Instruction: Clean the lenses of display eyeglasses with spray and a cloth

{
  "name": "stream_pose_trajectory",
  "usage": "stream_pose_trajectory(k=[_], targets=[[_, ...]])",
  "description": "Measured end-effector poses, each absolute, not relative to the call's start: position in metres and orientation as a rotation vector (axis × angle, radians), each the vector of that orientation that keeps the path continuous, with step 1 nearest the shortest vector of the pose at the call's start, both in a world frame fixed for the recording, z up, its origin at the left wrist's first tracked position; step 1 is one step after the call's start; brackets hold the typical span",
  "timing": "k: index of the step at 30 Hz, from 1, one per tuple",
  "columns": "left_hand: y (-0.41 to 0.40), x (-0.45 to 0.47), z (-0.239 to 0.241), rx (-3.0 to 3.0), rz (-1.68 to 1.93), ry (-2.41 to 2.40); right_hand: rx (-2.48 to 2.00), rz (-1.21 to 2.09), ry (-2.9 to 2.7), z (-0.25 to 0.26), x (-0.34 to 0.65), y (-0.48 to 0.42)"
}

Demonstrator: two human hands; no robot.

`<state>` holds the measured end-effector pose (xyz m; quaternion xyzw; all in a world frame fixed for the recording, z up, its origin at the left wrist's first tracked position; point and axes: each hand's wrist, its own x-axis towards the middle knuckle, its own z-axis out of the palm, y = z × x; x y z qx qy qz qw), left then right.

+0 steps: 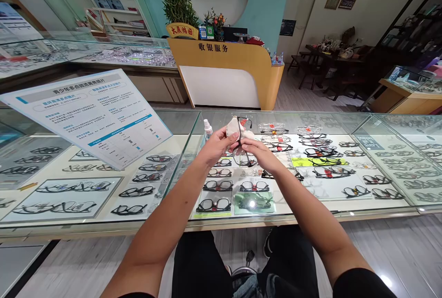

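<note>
Above the glass counter I have a pair of dark-framed eyeglasses [249, 163] up between both hands, turned so that one lens is high and the other low. My left hand [218, 145] is closed on a white cloth [233, 125], which lies against the upper part of the frame. The fingers of my right hand [258, 151] pinch the eyeglasses near their middle. Just beyond my left hand stands a small white spray bottle [207, 128]. My fingers and the cloth hide part of the frame.
Beneath my hands, the glass display counter [297, 217] holds rows of eyeglasses [214, 204]. A large printed sheet [90, 113] stands tilted at the left. Across the floor are a wooden reception desk [228, 58] with plants and, to the right, another display case [410, 90].
</note>
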<state>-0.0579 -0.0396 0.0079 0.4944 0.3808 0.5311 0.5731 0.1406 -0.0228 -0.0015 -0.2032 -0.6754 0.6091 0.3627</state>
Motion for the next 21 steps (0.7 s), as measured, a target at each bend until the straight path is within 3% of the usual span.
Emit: stream_pose_trajectory(k=[8,21], targets=[[-0.0446,-0.0557,0.0175,1.052,1.222,0.829,-0.472,1.696,-1.637,-0.0096,0.1377,-0.0206],[-0.0391,-0.0607,0.0122,0.983,1.2,0.893,-0.52,1.639,-1.67,-0.0057,0.1379,-0.0219]])
